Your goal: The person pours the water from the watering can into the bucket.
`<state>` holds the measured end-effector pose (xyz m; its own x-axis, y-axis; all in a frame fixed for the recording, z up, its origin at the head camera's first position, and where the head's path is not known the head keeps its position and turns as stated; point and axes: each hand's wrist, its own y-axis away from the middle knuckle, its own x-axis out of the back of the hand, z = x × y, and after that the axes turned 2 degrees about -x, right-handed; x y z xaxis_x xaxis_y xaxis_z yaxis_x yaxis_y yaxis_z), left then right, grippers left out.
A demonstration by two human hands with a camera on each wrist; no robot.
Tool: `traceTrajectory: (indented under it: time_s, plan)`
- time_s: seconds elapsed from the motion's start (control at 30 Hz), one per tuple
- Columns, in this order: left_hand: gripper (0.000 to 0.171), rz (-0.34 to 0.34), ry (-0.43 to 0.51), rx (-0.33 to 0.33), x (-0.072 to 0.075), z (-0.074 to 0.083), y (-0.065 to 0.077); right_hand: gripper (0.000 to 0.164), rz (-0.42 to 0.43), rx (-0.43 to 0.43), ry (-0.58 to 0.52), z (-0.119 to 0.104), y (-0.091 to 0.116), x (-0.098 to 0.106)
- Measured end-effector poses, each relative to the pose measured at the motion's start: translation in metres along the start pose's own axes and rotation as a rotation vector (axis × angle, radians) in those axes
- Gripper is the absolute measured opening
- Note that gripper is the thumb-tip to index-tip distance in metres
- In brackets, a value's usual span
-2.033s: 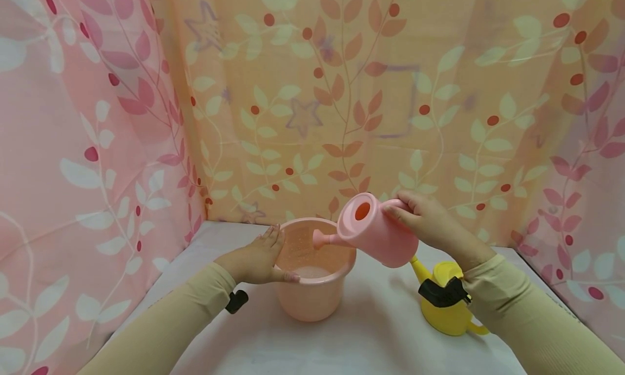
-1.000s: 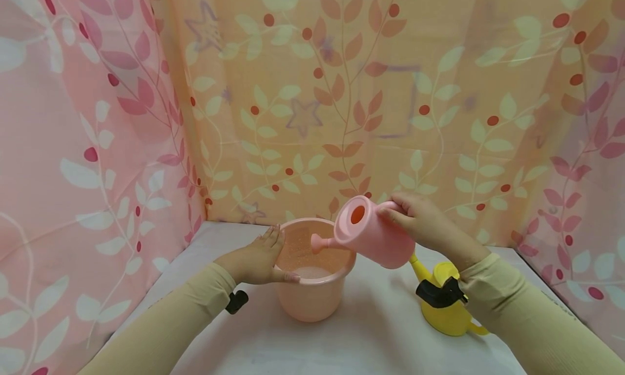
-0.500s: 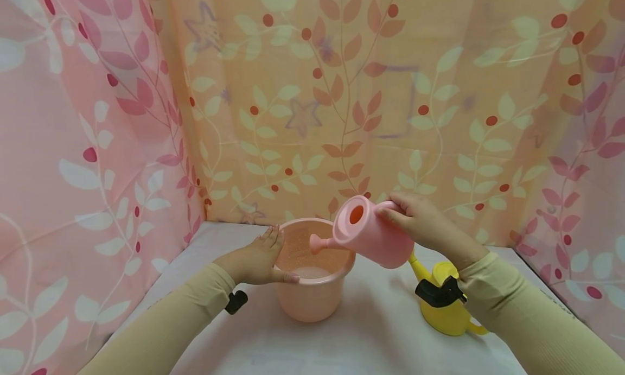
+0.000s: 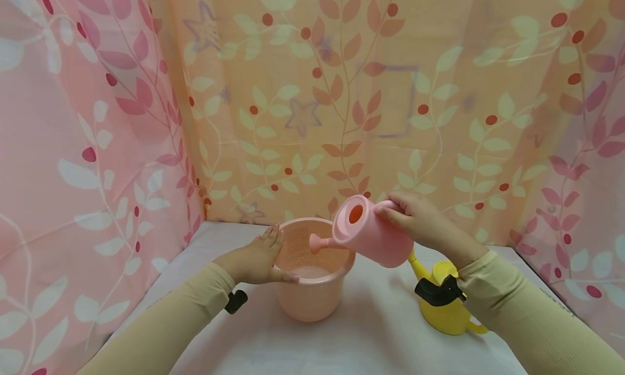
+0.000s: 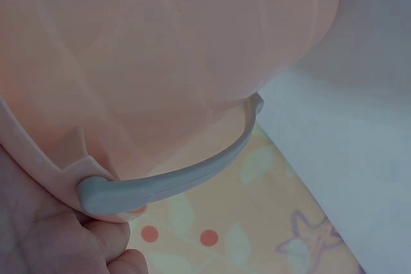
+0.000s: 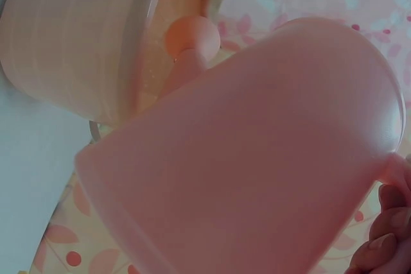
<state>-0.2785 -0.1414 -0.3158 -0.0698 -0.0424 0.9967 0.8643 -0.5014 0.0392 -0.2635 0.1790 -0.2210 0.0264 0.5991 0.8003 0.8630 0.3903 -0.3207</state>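
Note:
A light pink bucket (image 4: 310, 302) stands on the white surface, droplets showing on its inner wall. My left hand (image 4: 256, 258) rests on its left rim with fingers straight and the thumb along the near edge. In the left wrist view the bucket's grey handle (image 5: 173, 181) hangs down beside that hand (image 5: 58, 235). My right hand (image 4: 425, 217) grips the handle of a pink watering can (image 4: 383, 239), tilted so its spout head (image 4: 318, 243) is over the bucket's opening. The right wrist view shows the can's body (image 6: 250, 158) and curled fingers (image 6: 382, 245) at its handle.
A yellow watering can (image 4: 444, 312) stands at the right on the white surface (image 4: 381, 337), partly hidden by the right wrist and its black strap mount. Leaf-patterned cloth (image 4: 303, 93) encloses the back and both sides.
The pink watering can has shifted slightly left and tipped a little further toward the bucket over two seconds, then stayed nearly still. The left hand and bucket have not moved.

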Motion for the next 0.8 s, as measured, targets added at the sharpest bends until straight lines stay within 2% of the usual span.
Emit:
traceTrajectory:
  time_s: [0.37,0.8]
  plan:
    - [0.120,-0.013,0.005,0.021,-0.0017,-0.0008,-0.0015,0.023,0.011,0.005,0.030,0.0017,-0.0004,-0.0014]
    - [0.120,-0.001,-0.005,0.006,-0.0032,-0.0019,-0.0021,0.022,0.011,0.007,0.026,0.0001,0.0001,-0.0008]
